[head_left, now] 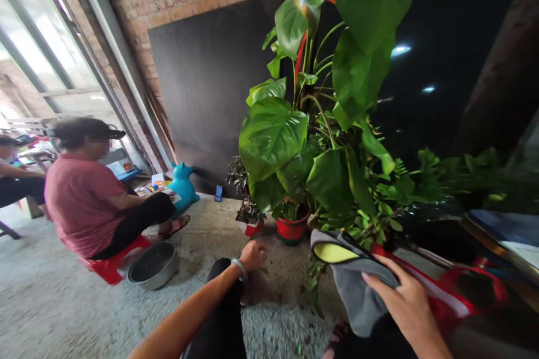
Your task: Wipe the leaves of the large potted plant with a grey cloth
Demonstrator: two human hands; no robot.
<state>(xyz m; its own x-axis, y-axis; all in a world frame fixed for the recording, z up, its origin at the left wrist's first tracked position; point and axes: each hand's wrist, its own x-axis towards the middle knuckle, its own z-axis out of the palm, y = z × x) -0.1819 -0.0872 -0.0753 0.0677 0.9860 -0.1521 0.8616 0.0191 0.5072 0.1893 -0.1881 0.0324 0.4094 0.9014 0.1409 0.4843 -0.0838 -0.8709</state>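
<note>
A right hand (406, 297) clasps a gray cloth with a yellow inner face (357, 300); well apart, the left hand (251, 255) is loosely curled, its contents impossible to tell. The cloth is gripped, but no contact with the broad upper leaves (273, 129) shows. Beyond and between the hands, a round red pot (291, 229) bears that tall green foliage, crowding the way. Left of the left hand sit a round gray basin (159, 276) and a person in a pink shirt (84, 199).
</note>
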